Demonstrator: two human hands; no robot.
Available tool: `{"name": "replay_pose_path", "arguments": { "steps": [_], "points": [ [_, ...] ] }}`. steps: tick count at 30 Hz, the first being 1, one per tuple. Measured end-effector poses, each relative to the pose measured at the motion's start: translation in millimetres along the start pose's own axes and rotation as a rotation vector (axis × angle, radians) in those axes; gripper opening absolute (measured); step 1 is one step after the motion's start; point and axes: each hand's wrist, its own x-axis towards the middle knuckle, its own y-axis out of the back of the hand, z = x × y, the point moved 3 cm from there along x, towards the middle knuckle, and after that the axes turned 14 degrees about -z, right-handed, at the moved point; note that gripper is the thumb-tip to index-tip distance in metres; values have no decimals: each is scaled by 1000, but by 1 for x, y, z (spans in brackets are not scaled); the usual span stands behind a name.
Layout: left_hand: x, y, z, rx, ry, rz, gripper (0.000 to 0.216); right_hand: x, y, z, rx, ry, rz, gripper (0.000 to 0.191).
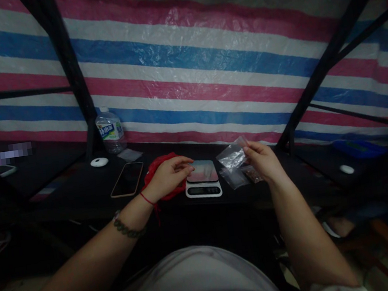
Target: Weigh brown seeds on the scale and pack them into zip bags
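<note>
My right hand (pixel 262 160) pinches a small clear plastic bag (pixel 231 156) at its top edge, thumb and fingers closed on it, so it hangs above the surface to the right of the scale (pixel 202 178). I judge the bag almost weightless, limp and a little slick, crinkling where I squeeze; the rim near the opening is the best place to hold it, since the body would just fold. My left hand (pixel 167 177) rests curled over the red cloth (pixel 157 169), fingertips drawn together at the edge of the scale's platform; whether they hold anything I cannot tell. More flat bags (pixel 236 178) lie just under the raised one. Further left on the dark surface (pixel 78 189) lie a phone (pixel 127 178), a white puck-shaped thing (pixel 99 162) and a water bottle (pixel 109 130). Behind stands a striped tarp (pixel 189 55) on black poles; the light is dim.
</note>
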Motion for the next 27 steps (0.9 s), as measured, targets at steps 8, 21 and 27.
{"name": "replay_pose_path", "arguments": {
  "steps": [8, 21, 27],
  "points": [
    [6, 14, -13, 76, 48, 9, 30, 22, 40, 114, -392, -231, -67, 27],
    [7, 18, -8, 206, 97, 32, 29, 25, -30, 139, -1116, -332, -325, 57],
    [3, 17, -6, 260, 114, -20, 30, 15, -50, 143, -1093, -536, -372, 64]
  ]
}}
